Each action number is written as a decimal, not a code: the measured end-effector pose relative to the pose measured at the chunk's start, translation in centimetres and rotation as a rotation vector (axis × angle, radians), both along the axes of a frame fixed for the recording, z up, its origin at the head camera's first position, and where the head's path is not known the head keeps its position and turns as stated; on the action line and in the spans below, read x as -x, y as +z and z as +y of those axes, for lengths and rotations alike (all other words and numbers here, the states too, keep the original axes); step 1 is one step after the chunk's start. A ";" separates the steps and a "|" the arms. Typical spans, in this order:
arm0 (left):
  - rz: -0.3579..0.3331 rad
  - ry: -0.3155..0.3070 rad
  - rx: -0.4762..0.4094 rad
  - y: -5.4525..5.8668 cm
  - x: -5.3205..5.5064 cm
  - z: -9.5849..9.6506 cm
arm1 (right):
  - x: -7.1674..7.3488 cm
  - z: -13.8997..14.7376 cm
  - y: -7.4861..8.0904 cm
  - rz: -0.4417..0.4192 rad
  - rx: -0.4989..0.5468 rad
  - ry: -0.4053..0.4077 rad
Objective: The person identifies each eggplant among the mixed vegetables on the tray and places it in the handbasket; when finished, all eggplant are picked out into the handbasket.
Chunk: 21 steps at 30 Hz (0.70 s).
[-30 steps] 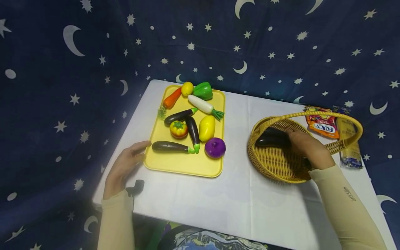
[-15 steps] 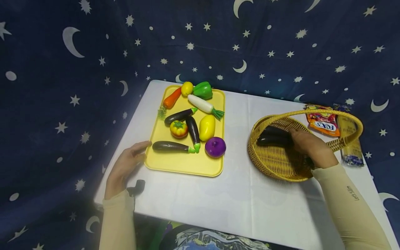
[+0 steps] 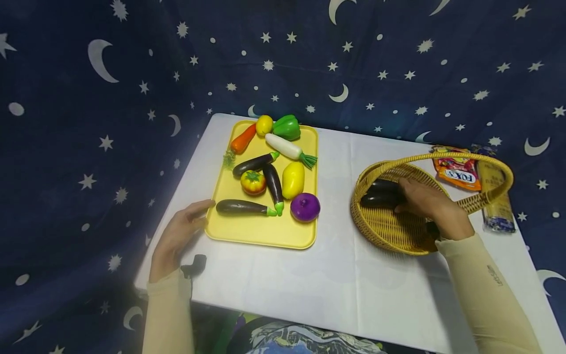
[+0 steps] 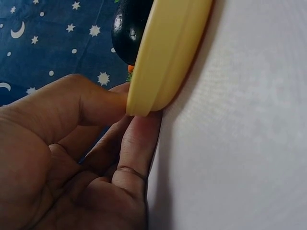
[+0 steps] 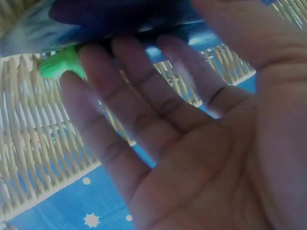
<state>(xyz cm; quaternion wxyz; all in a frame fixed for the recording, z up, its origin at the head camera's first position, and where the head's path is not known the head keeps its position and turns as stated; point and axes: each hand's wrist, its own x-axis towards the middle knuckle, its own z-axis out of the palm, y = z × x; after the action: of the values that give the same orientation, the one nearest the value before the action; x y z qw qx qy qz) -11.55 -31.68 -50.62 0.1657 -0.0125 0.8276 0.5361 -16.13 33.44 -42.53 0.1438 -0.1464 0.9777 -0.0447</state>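
Observation:
In the head view my left hand [image 3: 179, 231] is at the left edge of the yellow tray [image 3: 261, 236]. The left wrist view shows its thumb on the tray's rim [image 4: 163, 57] and a finger beneath, pinching it. My right hand [image 3: 431, 204] reaches inside the wicker basket [image 3: 380, 231], beside two dark eggplants [image 3: 381, 198]. In the right wrist view the fingers [image 5: 144, 91] are spread and mostly straight, their tips right at a glossy eggplant [image 5: 120, 19] with a green stem. The tray bears more eggplants [image 3: 243, 207] and a purple onion-like vegetable [image 3: 305, 207].
Also on the tray lie a tomato [image 3: 253, 182], mango [image 3: 293, 181], white radish [image 3: 285, 146], carrot [image 3: 244, 139], lemon [image 3: 264, 125] and green pepper [image 3: 287, 128]. The basket's handle [image 3: 442, 156] arches over its right side. Snack packets [image 3: 457, 174] lie behind it.
My right hand has shifted slightly left inside the basket, towards the eggplants, and its thumb now shows apart from the fingers. My left hand stays at the tray's edge.

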 end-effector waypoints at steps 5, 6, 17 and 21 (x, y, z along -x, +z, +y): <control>0.013 -0.011 -0.006 0.1 0.0 0.1 | -0.7 -0.7 0.4 0.056 0.079 0.030; 0.014 -0.014 -0.009 0.1 0.0 0.1 | -1.2 -1.5 1.2 0.084 0.098 0.032; -0.032 0.015 -0.035 0.8 0.0 0.2 | -4.9 -6.4 3.7 0.904 0.350 -0.088; -0.063 0.018 -0.036 0.5 0.0 0.2 | -6.6 -8.9 4.9 1.097 0.427 -0.065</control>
<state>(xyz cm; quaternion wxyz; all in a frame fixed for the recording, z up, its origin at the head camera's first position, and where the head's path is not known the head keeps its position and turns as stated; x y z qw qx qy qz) -11.55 -31.53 -50.13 0.1871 -0.0340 0.8120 0.5517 -9.52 24.54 -37.61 -0.4170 -0.1436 0.8826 -0.1630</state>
